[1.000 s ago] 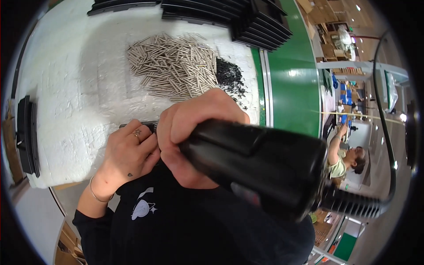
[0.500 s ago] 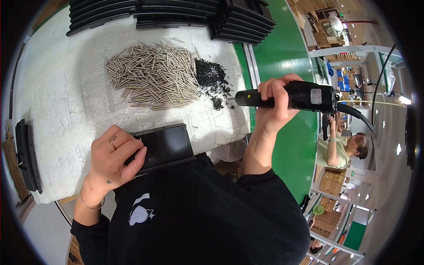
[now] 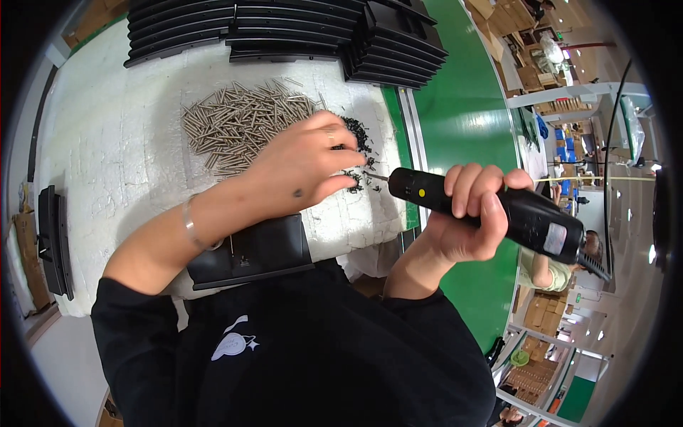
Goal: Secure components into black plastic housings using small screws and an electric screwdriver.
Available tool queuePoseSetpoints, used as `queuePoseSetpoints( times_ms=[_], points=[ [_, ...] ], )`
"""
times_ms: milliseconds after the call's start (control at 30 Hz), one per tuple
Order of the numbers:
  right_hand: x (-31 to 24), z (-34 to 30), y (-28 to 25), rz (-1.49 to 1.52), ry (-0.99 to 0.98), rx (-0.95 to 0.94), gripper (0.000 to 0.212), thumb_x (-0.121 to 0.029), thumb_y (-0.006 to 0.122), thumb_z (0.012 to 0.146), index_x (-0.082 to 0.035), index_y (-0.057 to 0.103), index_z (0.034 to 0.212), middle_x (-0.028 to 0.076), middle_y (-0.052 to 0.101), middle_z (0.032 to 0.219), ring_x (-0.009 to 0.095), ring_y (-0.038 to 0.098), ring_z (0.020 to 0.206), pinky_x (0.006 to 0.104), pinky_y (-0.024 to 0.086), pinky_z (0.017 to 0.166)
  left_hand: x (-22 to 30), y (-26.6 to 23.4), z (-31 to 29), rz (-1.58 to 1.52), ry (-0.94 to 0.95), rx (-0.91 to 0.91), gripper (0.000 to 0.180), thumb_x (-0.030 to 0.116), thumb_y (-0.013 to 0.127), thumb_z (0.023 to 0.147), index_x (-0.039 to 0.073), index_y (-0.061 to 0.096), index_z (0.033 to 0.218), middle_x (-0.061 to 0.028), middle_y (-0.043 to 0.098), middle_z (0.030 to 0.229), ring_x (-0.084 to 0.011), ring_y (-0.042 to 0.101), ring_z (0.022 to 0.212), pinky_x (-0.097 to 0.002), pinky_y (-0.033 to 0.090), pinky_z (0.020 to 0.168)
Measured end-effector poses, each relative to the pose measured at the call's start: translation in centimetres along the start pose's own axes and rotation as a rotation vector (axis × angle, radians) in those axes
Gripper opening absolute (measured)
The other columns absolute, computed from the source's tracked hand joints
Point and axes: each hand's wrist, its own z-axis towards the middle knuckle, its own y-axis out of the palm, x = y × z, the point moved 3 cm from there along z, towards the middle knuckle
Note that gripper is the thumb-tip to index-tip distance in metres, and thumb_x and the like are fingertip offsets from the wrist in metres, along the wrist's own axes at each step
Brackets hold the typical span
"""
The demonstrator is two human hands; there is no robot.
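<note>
A: Where is the power screwdriver [image 3: 533,215]?
B: Within the right grip [image 3: 466,231], whose fingers wrap firmly around the black body. Its bit [image 3: 377,176] points out to the left of that grip, ending just beside the left fingertips.

A: And the left grip [image 3: 306,160]?
B: Spread: thumb and nearest finger stand apart over the black screws [image 3: 356,132], hiding part of their heap. No held piece can be made out; whether the bit carries a screw cannot be told.

A: What surrounds them?
B: The black panel [image 3: 274,242] lies below the left grip, partly under its forearm and well apart from the bit. Metal rods [image 3: 228,121] are heaped to that grip's left. Farther out, beyond the rods, stacked panels [image 3: 284,32] occupy the far side of the white-covered table [image 3: 107,128].

A: How far has the work come?
B: It appears under way rather than finished: many screws and rods remain loose, and one panel lies out before the person. Whether the stacked panels are complete cannot be told.
</note>
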Motion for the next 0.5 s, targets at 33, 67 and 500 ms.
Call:
queuePoseSetpoints(
  times_ms=[33,67,500],
  points=[
    [-0.1,0.0,0.3,0.013,-0.005,-0.020,0.034,-0.004,0.055,0.081,-0.005,0.042,0.112,0.003,0.044,0.060,0.013,0.041,0.045,0.0297,0.041,0.051,-0.3,0.8,0.6,-0.023,0.055,0.009,0.021,0.013,0.075,0.073,0.007,0.070,0.092,-0.0048,0.063,0.099,-0.0253,0.057,0.099,-0.0358,0.051,0.079],
    [-0.5,0.0,0.3,0.009,-0.016,-0.032,0.034,-0.005,0.055,0.081,-0.005,0.042,0.112,0.003,0.044,0.060,0.013,0.041,0.045,0.0296,0.040,0.051,-0.1,1.4,1.3,-0.059,0.122,0.012,0.020,0.013,0.074,0.074,0.007,0.071,0.092,-0.0043,0.064,0.097,-0.0249,0.057,0.101,-0.0354,0.051,0.081],
    [-1.4,0.7,-0.2,0.035,-0.103,-0.068,0.034,-0.005,0.052,0.081,-0.006,0.042,0.114,0.001,0.043,0.059,0.012,0.042,0.044,0.0289,0.041,0.050,-0.2,1.9,1.8,-0.136,-0.024,0.101,0.011,0.015,0.073,0.076,0.007,0.072,0.084,-0.0026,0.070,0.090,-0.0214,0.059,0.097,-0.0332,0.051,0.078]
  ],
)
